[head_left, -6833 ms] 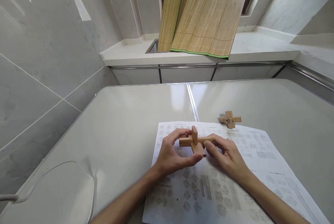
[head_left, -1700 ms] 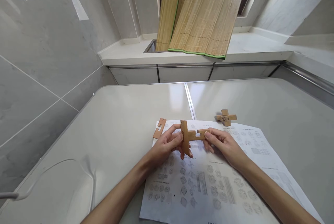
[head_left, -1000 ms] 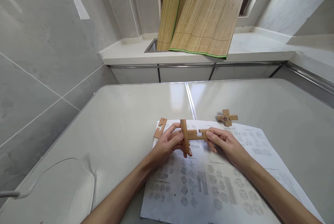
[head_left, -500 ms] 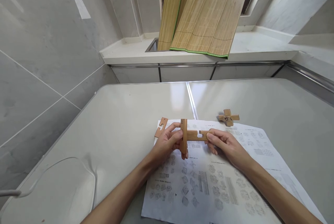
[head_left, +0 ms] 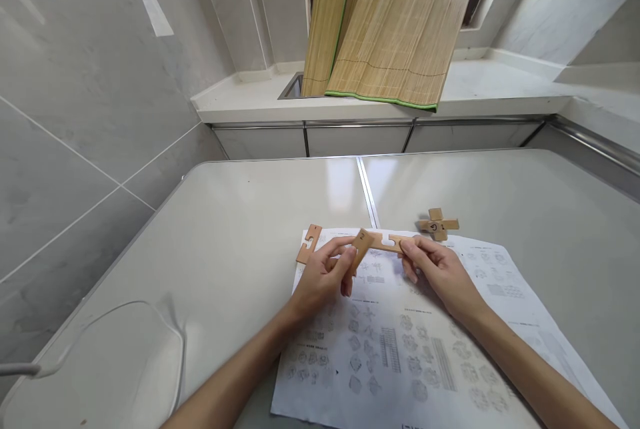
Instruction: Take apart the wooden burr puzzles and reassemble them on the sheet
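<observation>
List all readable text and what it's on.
"N", or a sideways "2": wooden slat in the left hand.
"G", or a turned "6": wooden cross; second mark unclear.
Unreadable, too small: mark on the loose notched slat.
Unreadable, too small and blurred: print on the paper sheet.

Bamboo mat (head_left: 395, 29): green hem near white counter (head_left: 505, 82)'s front edge | metal-rimmed recess (head_left: 290, 88): partly hidden by the mat | pale cable (head_left: 183, 352): curving over table (head_left: 225, 222) (thicker at frame's edge) | grey tiled wall (head_left: 100, 75): left
</observation>
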Tool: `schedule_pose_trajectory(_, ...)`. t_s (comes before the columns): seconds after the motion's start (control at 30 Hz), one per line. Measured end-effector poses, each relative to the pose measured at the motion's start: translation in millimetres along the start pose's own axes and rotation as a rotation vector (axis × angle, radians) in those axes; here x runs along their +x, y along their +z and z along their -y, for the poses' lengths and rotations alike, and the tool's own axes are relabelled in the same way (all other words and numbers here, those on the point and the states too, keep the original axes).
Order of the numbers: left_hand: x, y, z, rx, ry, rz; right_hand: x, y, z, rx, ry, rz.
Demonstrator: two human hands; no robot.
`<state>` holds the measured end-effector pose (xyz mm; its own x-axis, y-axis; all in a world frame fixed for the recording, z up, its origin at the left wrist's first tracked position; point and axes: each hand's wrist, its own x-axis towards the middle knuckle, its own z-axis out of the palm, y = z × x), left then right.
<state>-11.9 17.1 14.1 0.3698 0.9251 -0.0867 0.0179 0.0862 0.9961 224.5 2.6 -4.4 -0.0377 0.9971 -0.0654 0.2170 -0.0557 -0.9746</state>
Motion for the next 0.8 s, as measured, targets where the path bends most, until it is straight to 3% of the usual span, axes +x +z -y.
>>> schedule_pose_trajectory(0.17, -3, 4, 5, 0.196, 0.075, 0.027, -1, 5, 3, -0.102, -0.036, -0.098)
schedule_pose_trajectory(0.37, 0, 3, 10, 0.345, 0.189, -0.094, -1, 4, 4, -0.169, -0.081, -0.174)
schedule_pose_trajectory(0.67, 2, 4, 22, 0.519, 0.333, -0.035, -3, 10, -1, -0.313, -0.161, -0.041)
schedule_pose_trajectory(0.8, 2, 5, 23, 0.575, 0.383, 0.0, -3, 11, -5, -0.357, -0.174, -0.089)
